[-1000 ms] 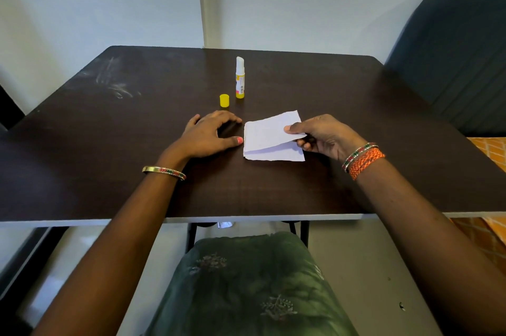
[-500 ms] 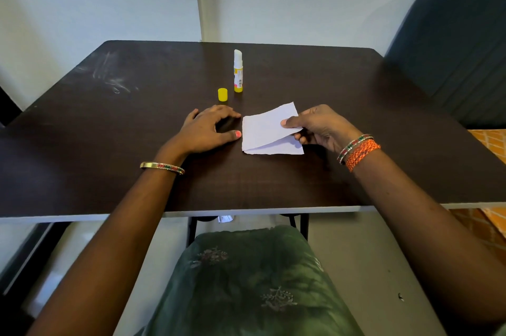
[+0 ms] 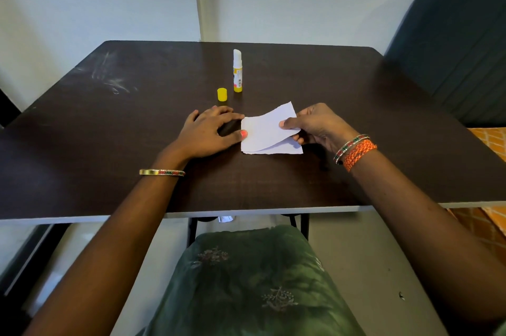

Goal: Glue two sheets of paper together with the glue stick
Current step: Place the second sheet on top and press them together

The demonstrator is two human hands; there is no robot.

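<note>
Two small white sheets lie in the middle of the dark table point(image 3: 273, 185). The lower sheet point(image 3: 284, 149) rests flat. The upper sheet point(image 3: 267, 127) is lifted at its right side, where my right hand point(image 3: 317, 124) pinches its edge between thumb and fingers. My left hand point(image 3: 210, 131) rests on the table with spread fingers, its thumb and fingertips touching the left edge of the sheets. Behind them the uncapped glue stick point(image 3: 237, 71) stands upright, white tip up. Its yellow cap point(image 3: 222, 94) stands just left of it.
A dark upholstered chair point(image 3: 454, 42) stands at the table's far right corner. Pale scuff marks point(image 3: 109, 81) mark the tabletop at the far left. My lap in green cloth point(image 3: 246, 281) sits below the near table edge. A wall rises behind.
My right hand has raised the right side of the upper sheet a little higher off the lower one. My left hand stays at the left edge.
</note>
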